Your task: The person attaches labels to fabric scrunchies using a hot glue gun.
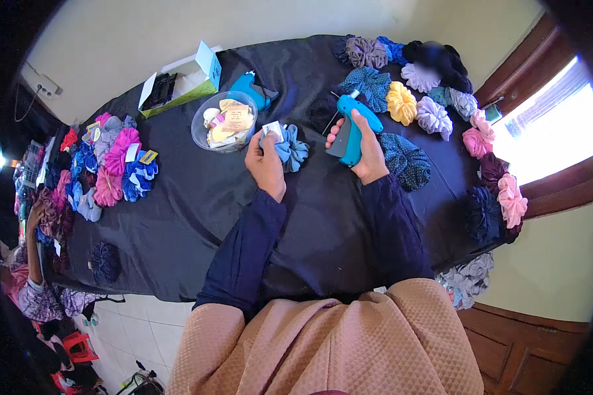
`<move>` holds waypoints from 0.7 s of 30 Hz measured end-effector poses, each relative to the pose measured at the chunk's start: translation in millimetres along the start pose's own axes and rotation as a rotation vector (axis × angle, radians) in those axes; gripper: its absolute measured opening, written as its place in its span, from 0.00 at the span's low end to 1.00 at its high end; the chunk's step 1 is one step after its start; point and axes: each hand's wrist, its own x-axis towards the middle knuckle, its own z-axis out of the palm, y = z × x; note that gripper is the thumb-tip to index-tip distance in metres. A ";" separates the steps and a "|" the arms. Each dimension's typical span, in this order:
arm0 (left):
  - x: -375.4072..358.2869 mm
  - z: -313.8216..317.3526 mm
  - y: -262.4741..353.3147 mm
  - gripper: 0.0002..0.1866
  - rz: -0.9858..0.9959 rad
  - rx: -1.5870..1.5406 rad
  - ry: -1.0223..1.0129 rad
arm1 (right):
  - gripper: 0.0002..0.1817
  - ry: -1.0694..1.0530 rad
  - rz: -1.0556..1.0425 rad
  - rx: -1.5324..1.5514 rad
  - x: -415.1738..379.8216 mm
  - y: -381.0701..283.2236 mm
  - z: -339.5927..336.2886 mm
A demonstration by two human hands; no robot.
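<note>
In my left hand (266,169) a blue-grey scrunchie (295,151) is pinched together with a small white tag (274,130). My right hand (370,155) is wrapped round a teal tagging gun (353,131), its nozzle pointing up and away from me. The gun and the scrunchie are apart. Just right of this hand lies a dark dotted scrunchie (407,162). A clear round tub (203,139) of paper tags stands close to my left hand. Behind the tub rests a second teal tagging gun (249,89).
An open box (190,84) stands at the back left of the black cloth (184,230). Tagged scrunchies (115,161) pile up at the left; more, including a yellow one (401,103), line the right. At far left another person's arm (35,243) reaches into scrunchies.
</note>
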 end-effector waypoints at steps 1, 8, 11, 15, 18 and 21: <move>-0.3 0.3 0.1 0.12 -0.005 -0.006 -0.001 | 0.21 -0.005 0.001 0.000 0.4 0.1 -0.5; -3.4 2.9 3.8 0.11 -0.009 0.040 -0.012 | 0.22 -0.019 0.001 -0.013 0.4 0.2 -1.4; -3.1 3.5 2.9 0.11 0.001 0.043 -0.028 | 0.22 0.001 0.006 -0.017 0.6 0.3 -1.0; -5.6 6.4 5.1 0.11 0.030 0.071 -0.023 | 0.22 -0.018 0.002 -0.022 0.6 0.0 -0.9; -5.8 0.4 5.2 0.11 0.137 0.268 -0.116 | 0.22 -0.018 -0.002 -0.004 1.8 0.6 -1.9; -4.8 -7.9 10.1 0.10 0.451 0.596 -0.264 | 0.22 -0.009 0.007 -0.001 2.6 0.1 -2.9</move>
